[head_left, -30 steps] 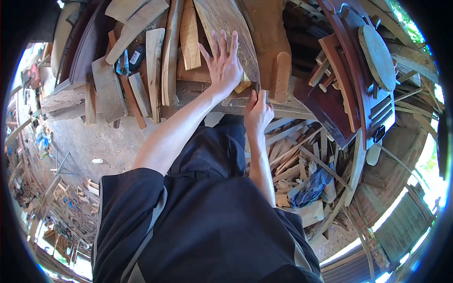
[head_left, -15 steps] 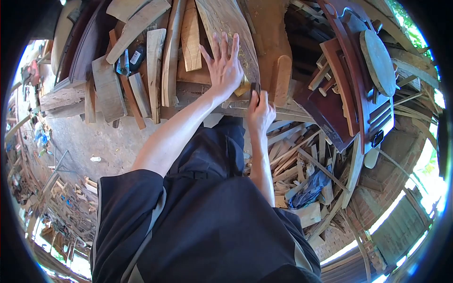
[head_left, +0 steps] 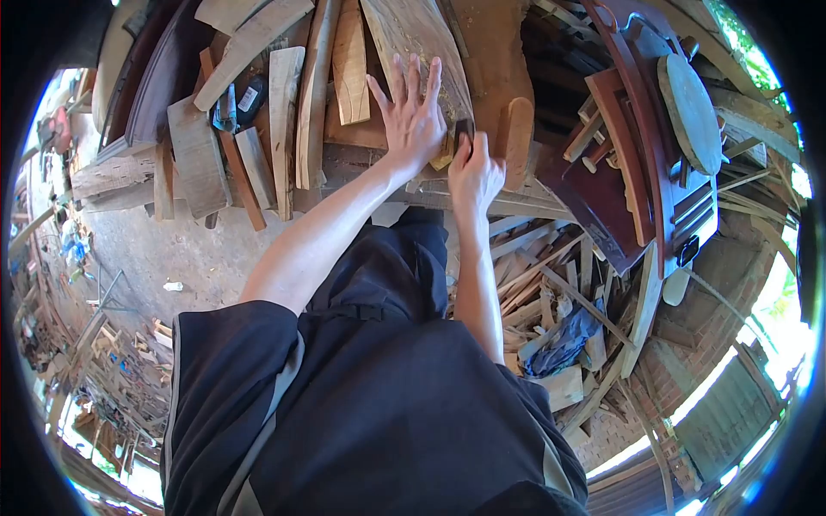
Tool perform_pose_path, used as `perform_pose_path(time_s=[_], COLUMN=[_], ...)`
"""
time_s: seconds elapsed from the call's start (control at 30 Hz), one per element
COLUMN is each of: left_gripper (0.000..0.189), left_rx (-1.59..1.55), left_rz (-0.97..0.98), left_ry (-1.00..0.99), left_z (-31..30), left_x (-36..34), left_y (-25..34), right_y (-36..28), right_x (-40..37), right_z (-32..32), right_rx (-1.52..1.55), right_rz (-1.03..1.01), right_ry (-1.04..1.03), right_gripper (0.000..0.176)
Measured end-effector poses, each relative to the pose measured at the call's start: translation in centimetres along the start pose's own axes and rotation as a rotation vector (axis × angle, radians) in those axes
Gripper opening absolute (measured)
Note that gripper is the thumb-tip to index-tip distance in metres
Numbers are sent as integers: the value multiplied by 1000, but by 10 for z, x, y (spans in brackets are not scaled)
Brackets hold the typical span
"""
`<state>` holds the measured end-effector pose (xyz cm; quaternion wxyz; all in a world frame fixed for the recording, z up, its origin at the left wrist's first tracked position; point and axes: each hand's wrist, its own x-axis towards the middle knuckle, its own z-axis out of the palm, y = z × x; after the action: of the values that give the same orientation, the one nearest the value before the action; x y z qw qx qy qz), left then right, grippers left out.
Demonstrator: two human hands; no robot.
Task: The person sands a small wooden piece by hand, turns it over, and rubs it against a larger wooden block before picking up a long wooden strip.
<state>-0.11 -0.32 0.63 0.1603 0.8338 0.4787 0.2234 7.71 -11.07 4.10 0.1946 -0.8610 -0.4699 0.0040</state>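
My left hand (head_left: 415,129) lies flat with fingers spread on a broad wooden board (head_left: 413,30), which runs away from me across the workbench and has shavings on it. At the board's near right edge, my right hand (head_left: 476,176) is closed around a dark, narrow tool (head_left: 464,131). Its upper end sticks out past the thumb, and the rest is hidden in the fist; I cannot tell its kind. A yellowish piece (head_left: 442,155) shows between the two hands at the board's near end.
Several wood strips (head_left: 282,129) lie left of the board, beside a dark bottle (head_left: 250,96). A rounded wooden block (head_left: 516,142) lies right of my right hand. Reddish-brown furniture (head_left: 594,202) stands at the right. Offcuts (head_left: 551,284) and a dark blue plastic bag (head_left: 564,342) are heaped below.
My right hand has moved forward along the board's edge with the dark tool, tilting inward. My left hand stays spread on the board, nearly in place.
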Motion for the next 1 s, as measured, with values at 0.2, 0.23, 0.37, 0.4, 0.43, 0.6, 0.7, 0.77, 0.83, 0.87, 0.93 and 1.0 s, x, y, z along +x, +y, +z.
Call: perform_pose_path(time_s=[0.2,0.23,0.37,0.4,0.43,0.6,0.7,0.77,0.83,0.87,0.93,1.0], left_gripper=[80,80,82,82,82,83,84,84,84,84,84,83], left_rx=[-42,-41,13,27,31,6,12,19,24,12,6,-20], left_rz=[12,6,21,14,10,-22,-7,-1,6,4,-7,5], left_ry=[33,36,-30,-41,-39,-33,-31,-38,-40,-41,-32,-16], left_z=[-3,-3,-2,-1,-1,-2,1,1,1,0,-2,-2], left_x=[2,3,2,3,2,1,1,2,-2,-1,2,1], left_y=[-1,-2,3,1,-1,3,2,1,1,1,1,2], right_y=[4,5,-1,-3,-5,-10,-9,-11,-10,-9,-9,-9], right_x=[-24,-27,-6,-4,-7,-51,-38,-18,-21,-29,-42,-41], right_z=[-8,-11,5,8,9,-3,1,5,6,4,-3,-8], right_rx=[8,28,-19,18,22,51,39,-5,-51,-19,21,43], right_rz=[45,55,66,56,52,35,72,106,135,122,35,-1], right_ry=[-3,-12,44,91,89,75,71,49,34,53,124,124], right_gripper=[22,22,22,22,22,24,23,23,23,22,22,22])
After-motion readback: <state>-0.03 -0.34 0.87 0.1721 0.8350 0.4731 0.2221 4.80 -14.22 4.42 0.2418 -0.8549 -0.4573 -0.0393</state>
